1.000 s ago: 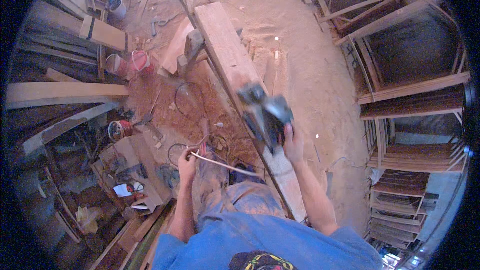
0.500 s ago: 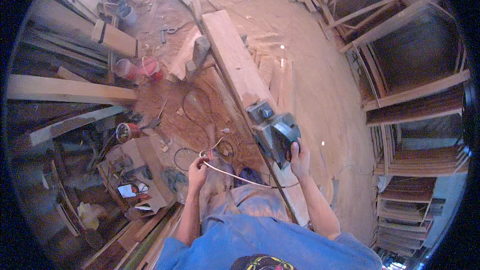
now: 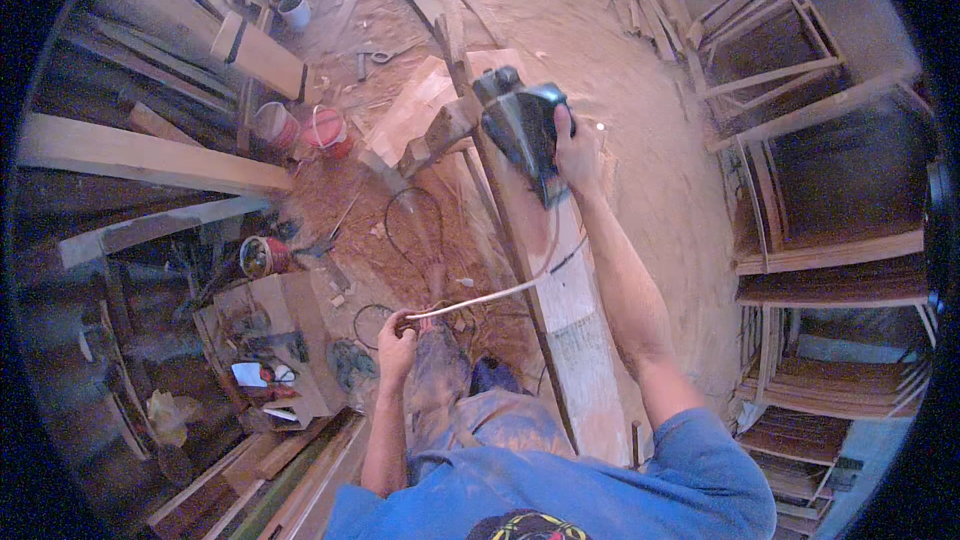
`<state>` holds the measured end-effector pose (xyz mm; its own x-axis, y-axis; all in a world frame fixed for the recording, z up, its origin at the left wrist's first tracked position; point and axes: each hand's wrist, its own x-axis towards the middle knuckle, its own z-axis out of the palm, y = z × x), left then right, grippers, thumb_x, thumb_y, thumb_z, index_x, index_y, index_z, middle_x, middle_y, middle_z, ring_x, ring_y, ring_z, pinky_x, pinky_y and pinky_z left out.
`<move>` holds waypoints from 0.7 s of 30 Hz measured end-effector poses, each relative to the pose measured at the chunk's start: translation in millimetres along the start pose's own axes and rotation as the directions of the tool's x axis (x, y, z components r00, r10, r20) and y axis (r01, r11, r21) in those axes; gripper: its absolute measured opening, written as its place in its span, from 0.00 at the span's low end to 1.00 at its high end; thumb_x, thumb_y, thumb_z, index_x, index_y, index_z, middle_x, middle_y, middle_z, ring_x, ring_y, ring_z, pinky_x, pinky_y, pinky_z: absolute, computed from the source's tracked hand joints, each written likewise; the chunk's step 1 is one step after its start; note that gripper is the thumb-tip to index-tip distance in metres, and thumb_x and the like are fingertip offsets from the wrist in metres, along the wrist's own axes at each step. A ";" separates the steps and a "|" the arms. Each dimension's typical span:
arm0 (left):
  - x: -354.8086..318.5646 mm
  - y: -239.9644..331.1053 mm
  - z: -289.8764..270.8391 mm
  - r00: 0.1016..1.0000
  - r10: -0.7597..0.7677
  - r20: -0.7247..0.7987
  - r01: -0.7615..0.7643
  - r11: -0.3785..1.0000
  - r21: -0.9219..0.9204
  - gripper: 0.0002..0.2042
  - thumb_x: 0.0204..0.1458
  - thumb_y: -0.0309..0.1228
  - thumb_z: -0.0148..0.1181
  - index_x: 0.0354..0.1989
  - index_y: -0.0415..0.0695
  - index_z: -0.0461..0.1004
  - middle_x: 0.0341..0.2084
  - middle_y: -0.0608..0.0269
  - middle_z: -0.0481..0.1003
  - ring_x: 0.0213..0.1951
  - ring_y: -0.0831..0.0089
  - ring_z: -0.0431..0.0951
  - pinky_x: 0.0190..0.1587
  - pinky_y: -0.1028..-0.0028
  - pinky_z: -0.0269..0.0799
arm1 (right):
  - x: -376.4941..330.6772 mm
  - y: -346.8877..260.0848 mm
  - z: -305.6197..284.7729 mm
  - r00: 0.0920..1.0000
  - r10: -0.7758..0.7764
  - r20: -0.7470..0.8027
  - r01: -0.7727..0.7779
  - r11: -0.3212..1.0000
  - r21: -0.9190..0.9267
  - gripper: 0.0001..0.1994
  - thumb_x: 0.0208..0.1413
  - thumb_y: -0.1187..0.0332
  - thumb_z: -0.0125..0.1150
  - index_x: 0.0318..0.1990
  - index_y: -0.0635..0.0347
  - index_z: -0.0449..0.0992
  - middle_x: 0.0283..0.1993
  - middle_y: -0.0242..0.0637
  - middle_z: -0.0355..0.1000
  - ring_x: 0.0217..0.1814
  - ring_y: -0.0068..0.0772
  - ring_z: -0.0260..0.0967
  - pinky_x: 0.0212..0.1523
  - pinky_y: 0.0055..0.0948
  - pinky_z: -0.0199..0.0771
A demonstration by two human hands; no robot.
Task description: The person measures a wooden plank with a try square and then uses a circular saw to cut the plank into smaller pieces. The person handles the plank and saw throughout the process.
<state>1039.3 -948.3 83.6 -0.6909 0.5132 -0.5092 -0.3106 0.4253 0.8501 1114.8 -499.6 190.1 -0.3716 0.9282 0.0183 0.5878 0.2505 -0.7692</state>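
My right hand (image 3: 577,155) grips the rear handle of a dark electric hand planer (image 3: 515,128), arm stretched out. The planer rests on the far part of a long wooden board (image 3: 582,365), which runs from beside my body away from me. Behind the tool, the board's near stretch looks pale, with a greyish patch. Closed around the planer's light-coloured power cord (image 3: 480,297), my left hand (image 3: 397,335) holds it up left of the board. From there the cord sags across the board toward the tool. The planer's underside is hidden.
A wooden support (image 3: 440,135) props the board on its left. Red buckets (image 3: 328,130) stand at the left, near stacked beams (image 3: 150,162). A cardboard box (image 3: 300,320) with small items sits lower left. Racks of boards (image 3: 840,250) line the right. Sawdust covers the floor.
My right hand has moved the planer away from me along the board, and my right arm has straightened. The cord is drawn farther forward. My left hand keeps hold of it in nearly the same place.
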 end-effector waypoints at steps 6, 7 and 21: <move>28.4 33.7 13.7 0.998 0.052 0.040 -0.051 0.999 -0.016 0.19 0.50 0.17 0.48 0.52 0.35 0.73 0.39 0.57 0.80 0.42 0.72 0.80 0.46 0.74 0.75 | 101.2 -62.3 48.7 0.998 -0.046 -0.048 0.046 0.999 -0.007 0.36 0.64 0.35 0.40 0.58 0.58 0.76 0.55 0.58 0.74 0.62 0.60 0.70 0.61 0.50 0.68; 31.7 39.4 15.6 0.999 0.037 0.040 -0.036 0.999 -0.023 0.19 0.50 0.17 0.48 0.52 0.35 0.72 0.40 0.57 0.80 0.42 0.72 0.80 0.47 0.74 0.75 | 114.3 -71.1 54.1 0.998 -0.050 -0.047 0.050 0.999 0.008 0.35 0.65 0.36 0.40 0.57 0.59 0.77 0.55 0.59 0.75 0.61 0.61 0.70 0.61 0.50 0.68; 27.3 2.9 -18.6 0.996 0.091 0.016 -0.092 0.995 0.036 0.17 0.49 0.17 0.47 0.47 0.35 0.75 0.38 0.59 0.78 0.41 0.72 0.79 0.49 0.72 0.73 | -66.6 41.9 -7.8 0.955 -0.246 -0.164 0.243 0.969 -0.038 0.27 0.70 0.46 0.46 0.43 0.66 0.79 0.32 0.32 0.74 0.27 0.21 0.68 0.28 0.27 0.68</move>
<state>1007.4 -946.9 74.6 -0.7059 0.5618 -0.4314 -0.2218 0.4031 0.8879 1169.8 -548.8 161.6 -0.3821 0.8701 0.3114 0.5068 0.4791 -0.7167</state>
